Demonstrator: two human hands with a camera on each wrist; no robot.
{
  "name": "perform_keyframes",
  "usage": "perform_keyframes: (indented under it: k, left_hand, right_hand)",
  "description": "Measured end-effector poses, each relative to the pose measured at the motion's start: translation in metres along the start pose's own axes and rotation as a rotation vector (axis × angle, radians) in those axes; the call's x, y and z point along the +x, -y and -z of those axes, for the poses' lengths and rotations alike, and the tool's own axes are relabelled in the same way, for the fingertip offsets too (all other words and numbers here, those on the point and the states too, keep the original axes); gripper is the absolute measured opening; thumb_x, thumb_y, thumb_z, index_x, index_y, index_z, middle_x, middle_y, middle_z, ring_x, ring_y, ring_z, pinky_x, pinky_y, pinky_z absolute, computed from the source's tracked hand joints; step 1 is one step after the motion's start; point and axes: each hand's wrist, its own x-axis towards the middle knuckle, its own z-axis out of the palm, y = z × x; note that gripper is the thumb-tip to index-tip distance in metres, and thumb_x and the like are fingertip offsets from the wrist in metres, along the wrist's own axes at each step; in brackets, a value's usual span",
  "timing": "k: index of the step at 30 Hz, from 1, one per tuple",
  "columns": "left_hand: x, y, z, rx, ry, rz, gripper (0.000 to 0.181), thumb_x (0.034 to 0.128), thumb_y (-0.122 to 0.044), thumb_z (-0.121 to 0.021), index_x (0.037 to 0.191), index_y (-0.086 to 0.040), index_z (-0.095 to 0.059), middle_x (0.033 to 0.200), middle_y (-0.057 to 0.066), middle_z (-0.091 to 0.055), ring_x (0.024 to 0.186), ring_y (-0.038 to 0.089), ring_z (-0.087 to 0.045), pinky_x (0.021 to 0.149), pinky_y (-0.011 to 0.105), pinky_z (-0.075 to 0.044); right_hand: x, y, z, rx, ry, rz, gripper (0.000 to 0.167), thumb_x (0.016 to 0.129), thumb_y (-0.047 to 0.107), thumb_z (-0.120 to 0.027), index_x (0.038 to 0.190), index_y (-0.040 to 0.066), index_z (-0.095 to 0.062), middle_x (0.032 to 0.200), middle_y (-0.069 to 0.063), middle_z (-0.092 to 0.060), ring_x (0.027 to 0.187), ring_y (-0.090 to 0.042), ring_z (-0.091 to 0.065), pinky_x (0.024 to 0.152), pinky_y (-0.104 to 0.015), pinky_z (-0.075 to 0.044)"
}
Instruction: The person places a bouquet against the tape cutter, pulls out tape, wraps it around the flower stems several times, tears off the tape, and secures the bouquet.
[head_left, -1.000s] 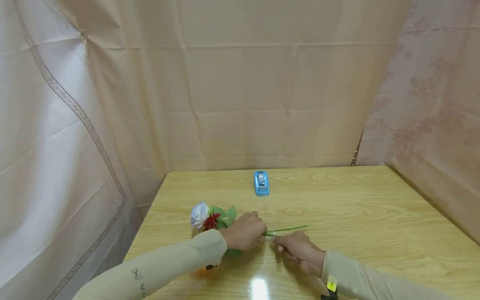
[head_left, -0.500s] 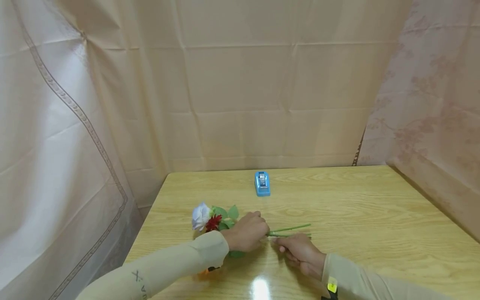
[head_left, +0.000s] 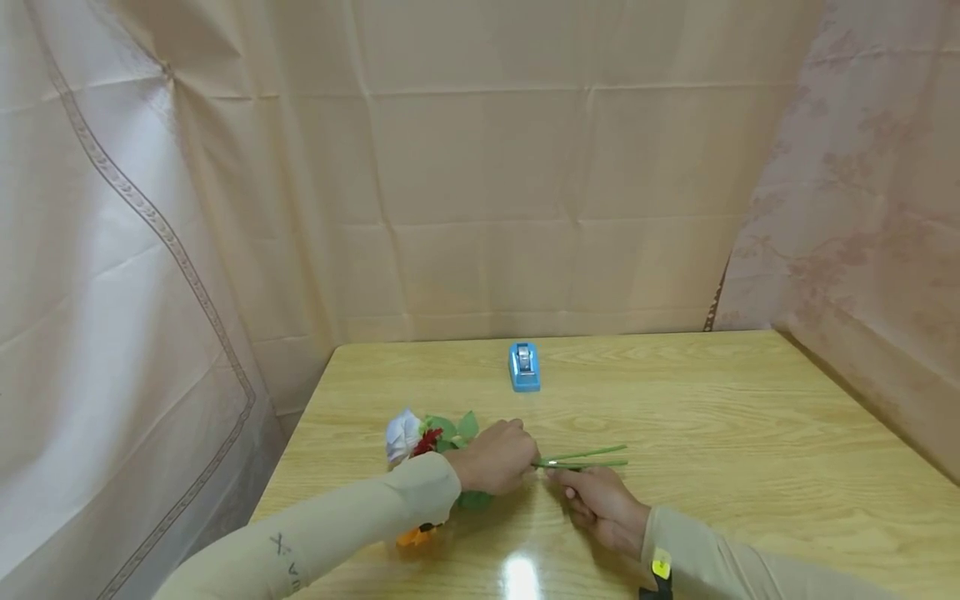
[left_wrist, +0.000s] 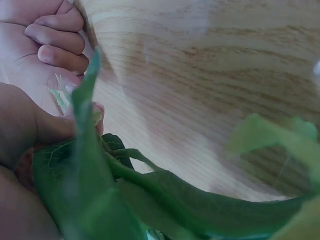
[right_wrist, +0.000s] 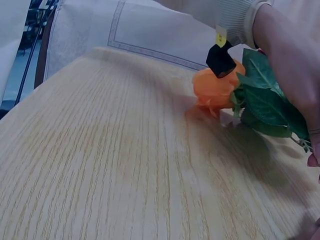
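My left hand (head_left: 498, 458) grips a bunch of artificial flowers by the stems, low over the table. Left of it show a pale lilac rose (head_left: 403, 435), a dark red flower (head_left: 427, 442) and an orange flower (right_wrist: 215, 87), with green leaves (head_left: 467, 425) around them. Bare green stems (head_left: 592, 452) stick out to the right. My right hand (head_left: 603, 508), its fingers curled, pinches the stems just beside the left hand. A small shiny strip, probably clear tape (head_left: 552, 462), shows there. In the left wrist view, leaves (left_wrist: 200, 200) hide part of the grip.
A blue tape dispenser (head_left: 524, 367) stands towards the back of the wooden table (head_left: 712, 400). Beige cloth (head_left: 480, 167) hangs behind the table, with more cloth at both sides.
Both hands stay close together on the stems. The stem ends have shifted slightly up and right, and more of the orange flower shows below the left sleeve.
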Motion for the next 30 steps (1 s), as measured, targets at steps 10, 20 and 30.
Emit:
perform_keyframes:
  k: [10,20,30]
  left_hand:
    - [-0.0015,0.0014,0.0032,0.000,0.029,0.008,0.009,0.0960,-0.015,-0.073,0.098,-0.015,-0.082,0.084,-0.010,-0.072,0.071,0.008,-0.049,0.067,0.023,-0.042]
    - [0.0005,0.0036,0.0021,0.037,0.019,0.010,0.005,0.0939,-0.015,-0.075,0.093,-0.015,-0.080,0.079,-0.010,-0.068,0.070,0.009,-0.047,0.067,0.023,-0.041]
    - [0.0005,0.0033,0.0023,0.082,0.013,-0.006,0.008,0.0887,-0.010,-0.077,0.090,-0.017,-0.080,0.075,-0.012,-0.064,0.068,0.009,-0.046,0.065,0.023,-0.039]
  right_hand:
    - [0.0015,-0.0025,-0.0012,-0.006,0.014,0.001,0.014,0.097,0.012,-0.069,0.098,-0.001,-0.070,0.064,0.006,-0.050,0.051,-0.001,-0.033,0.048,-0.014,-0.030]
    - [0.0037,-0.0032,-0.0003,0.017,0.041,0.007,0.019,0.097,0.017,-0.070,0.100,-0.002,-0.070,0.065,0.007,-0.051,0.052,-0.001,-0.033,0.048,-0.014,-0.029]
    - [0.0035,-0.0023,0.0027,0.060,0.159,0.001,0.033,0.102,0.017,-0.062,0.125,-0.007,-0.065,0.069,0.008,-0.053,0.051,0.001,-0.033,0.047,-0.013,-0.028]
